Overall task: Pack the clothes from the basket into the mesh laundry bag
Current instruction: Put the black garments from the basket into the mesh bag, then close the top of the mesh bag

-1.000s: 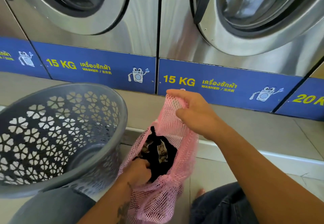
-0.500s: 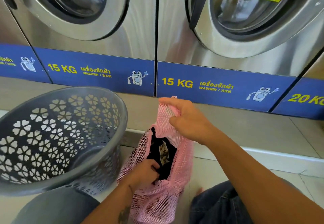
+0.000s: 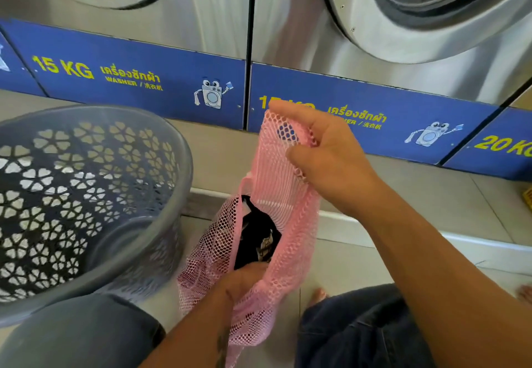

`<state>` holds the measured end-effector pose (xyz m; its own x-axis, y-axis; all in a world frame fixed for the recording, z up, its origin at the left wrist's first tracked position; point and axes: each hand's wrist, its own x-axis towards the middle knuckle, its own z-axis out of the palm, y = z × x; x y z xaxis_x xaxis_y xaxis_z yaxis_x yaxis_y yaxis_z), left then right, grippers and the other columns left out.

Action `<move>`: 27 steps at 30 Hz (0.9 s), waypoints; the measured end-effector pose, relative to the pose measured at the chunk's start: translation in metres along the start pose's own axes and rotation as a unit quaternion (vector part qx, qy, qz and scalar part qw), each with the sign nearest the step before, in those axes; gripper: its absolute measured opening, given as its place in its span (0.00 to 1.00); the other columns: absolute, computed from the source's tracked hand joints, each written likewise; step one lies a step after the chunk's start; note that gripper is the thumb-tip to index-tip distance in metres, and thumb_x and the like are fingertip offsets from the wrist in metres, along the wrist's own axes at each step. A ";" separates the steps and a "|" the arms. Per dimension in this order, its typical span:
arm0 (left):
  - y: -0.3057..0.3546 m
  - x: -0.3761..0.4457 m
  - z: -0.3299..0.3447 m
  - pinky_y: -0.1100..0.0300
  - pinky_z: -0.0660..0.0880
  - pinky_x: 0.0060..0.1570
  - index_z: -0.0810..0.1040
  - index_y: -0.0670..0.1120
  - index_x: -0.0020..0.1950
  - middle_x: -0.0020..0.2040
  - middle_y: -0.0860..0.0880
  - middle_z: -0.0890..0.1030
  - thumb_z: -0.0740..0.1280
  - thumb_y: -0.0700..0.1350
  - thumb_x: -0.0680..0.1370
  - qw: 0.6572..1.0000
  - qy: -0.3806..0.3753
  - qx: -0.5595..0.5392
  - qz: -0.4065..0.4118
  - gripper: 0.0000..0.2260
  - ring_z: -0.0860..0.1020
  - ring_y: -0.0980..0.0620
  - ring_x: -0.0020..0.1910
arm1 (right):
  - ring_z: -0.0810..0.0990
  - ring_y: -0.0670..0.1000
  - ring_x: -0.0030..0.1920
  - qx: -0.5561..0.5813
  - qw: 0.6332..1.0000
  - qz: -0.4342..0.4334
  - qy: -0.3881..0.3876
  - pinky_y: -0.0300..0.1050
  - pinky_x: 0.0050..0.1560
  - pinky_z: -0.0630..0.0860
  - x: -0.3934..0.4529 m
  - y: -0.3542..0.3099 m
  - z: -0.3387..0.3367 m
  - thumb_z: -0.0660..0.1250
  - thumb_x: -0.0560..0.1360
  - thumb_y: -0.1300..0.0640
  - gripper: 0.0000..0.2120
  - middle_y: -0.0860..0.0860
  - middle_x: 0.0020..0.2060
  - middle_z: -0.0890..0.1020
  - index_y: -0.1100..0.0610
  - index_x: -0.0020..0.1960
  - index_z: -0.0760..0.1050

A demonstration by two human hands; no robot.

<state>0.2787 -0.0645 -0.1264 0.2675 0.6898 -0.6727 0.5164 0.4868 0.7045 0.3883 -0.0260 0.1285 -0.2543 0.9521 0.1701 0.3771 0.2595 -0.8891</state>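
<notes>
A pink mesh laundry bag (image 3: 283, 194) hangs in front of me with its mouth open. My right hand (image 3: 325, 154) pinches the bag's top edge and holds it up. My left hand (image 3: 244, 281) is pushed into the bag's opening, fingers closed on dark clothes (image 3: 256, 241) inside it. A black garment with a pale printed patch shows through the opening. The grey plastic basket (image 3: 178, 148) with flower-shaped holes stands tilted at the left, and I see no clothes in it.
Steel washing machines (image 3: 288, 30) with blue "15 KG" panels (image 3: 138, 79) stand right behind the bag. A tiled step (image 3: 403, 189) runs below them. My knees, in dark jeans (image 3: 359, 330), and a bare foot (image 3: 316, 295) are at the bottom.
My right hand has lifted the bag's top edge a little. My left hand has sunk deeper into the bag with the dark clothes. The view has tipped downward and closer.
</notes>
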 end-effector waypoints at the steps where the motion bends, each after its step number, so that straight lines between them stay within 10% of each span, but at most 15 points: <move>1: 0.001 0.000 -0.002 0.72 0.71 0.45 0.75 0.31 0.63 0.56 0.39 0.77 0.60 0.38 0.83 1.000 -0.007 -0.013 -0.018 0.14 0.71 0.49 0.55 | 0.76 0.62 0.35 -0.006 1.000 -0.001 0.011 0.48 0.37 0.77 0.003 0.002 -0.002 0.60 0.70 0.75 0.32 0.52 0.52 0.84 0.47 0.67 0.76; 4: 0.004 -0.009 -0.012 0.62 0.72 0.50 0.78 0.42 0.48 0.46 0.46 0.76 0.62 0.44 0.82 0.999 -0.007 0.037 -0.039 0.09 0.73 0.48 0.54 | 0.80 0.52 0.46 -0.053 0.998 0.003 0.027 0.41 0.50 0.77 0.008 0.010 -0.006 0.60 0.70 0.73 0.32 0.46 0.60 0.81 0.50 0.69 0.74; 7: 0.004 -0.032 -0.021 0.58 0.74 0.56 0.81 0.40 0.57 0.52 0.47 0.81 0.66 0.48 0.78 0.999 -0.005 0.045 -0.010 0.14 0.78 0.50 0.55 | 0.76 0.49 0.54 -0.125 0.992 0.019 0.020 0.48 0.64 0.72 0.008 0.016 -0.004 0.60 0.70 0.70 0.32 0.51 0.67 0.76 0.48 0.71 0.72; 11: 0.022 -0.070 -0.032 0.72 0.71 0.30 0.85 0.44 0.51 0.48 0.42 0.84 0.63 0.39 0.77 0.995 0.011 0.095 0.041 0.12 0.76 0.63 0.30 | 0.74 0.53 0.67 -0.158 0.986 0.048 0.008 0.52 0.67 0.72 0.002 0.020 -0.003 0.60 0.71 0.69 0.32 0.49 0.71 0.72 0.48 0.72 0.70; 14: 0.037 -0.091 -0.041 0.65 0.69 0.34 0.82 0.45 0.60 0.46 0.47 0.81 0.60 0.36 0.76 0.985 -0.002 0.158 0.063 0.17 0.73 0.57 0.35 | 0.71 0.52 0.69 -0.149 0.987 0.056 0.005 0.52 0.69 0.70 -0.005 0.020 -0.005 0.60 0.72 0.69 0.31 0.49 0.72 0.72 0.48 0.72 0.71; 23: 0.033 -0.123 -0.012 0.47 0.71 0.66 0.68 0.54 0.71 0.66 0.52 0.77 0.75 0.53 0.70 0.927 -0.006 0.368 0.076 0.31 0.76 0.46 0.63 | 0.75 0.49 0.49 -0.083 0.996 0.028 -0.025 0.38 0.40 0.78 -0.015 0.007 0.001 0.59 0.72 0.72 0.31 0.49 0.71 0.71 0.49 0.71 0.72; 27: 0.049 -0.126 -0.019 0.52 0.78 0.47 0.78 0.47 0.50 0.49 0.46 0.82 0.64 0.41 0.74 0.938 0.030 0.327 0.110 0.08 0.79 0.47 0.49 | 0.79 0.50 0.57 -0.121 0.987 0.033 -0.099 0.35 0.39 0.75 -0.016 0.011 0.004 0.60 0.72 0.69 0.29 0.48 0.70 0.72 0.47 0.69 0.72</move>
<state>0.2547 -0.1173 -0.0023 0.3897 0.7738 -0.4994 0.8481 -0.0902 0.5220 0.3931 -0.0391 0.1148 -0.3822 0.9241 0.0084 0.5943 0.2527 -0.7635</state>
